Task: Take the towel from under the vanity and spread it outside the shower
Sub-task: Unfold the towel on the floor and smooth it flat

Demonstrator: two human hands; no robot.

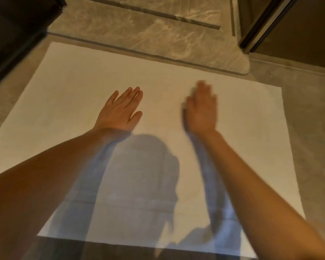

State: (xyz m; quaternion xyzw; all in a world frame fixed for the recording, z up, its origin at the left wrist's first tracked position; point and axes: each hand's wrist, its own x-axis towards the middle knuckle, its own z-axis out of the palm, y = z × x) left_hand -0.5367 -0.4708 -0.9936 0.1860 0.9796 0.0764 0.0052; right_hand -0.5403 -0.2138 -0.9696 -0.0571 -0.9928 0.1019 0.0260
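Note:
A white towel (pixel 73 94) lies spread flat on the floor, filling most of the view. Its far edge runs along the marble shower threshold (pixel 158 40). My left hand (pixel 120 109) lies palm down on the towel near its middle, fingers straight and together. My right hand (pixel 201 107) is over the towel a little to the right, fingers extended; it is blurred, so I cannot tell whether it touches the cloth. Shadows of my head and arms fall on the near half of the towel.
A dark wall or panel (pixel 11 34) stands at the far left. A dark metal-edged door frame (pixel 266 23) rises at the far right. Grey marble floor (pixel 311 128) shows to the right of the towel and at the left edge.

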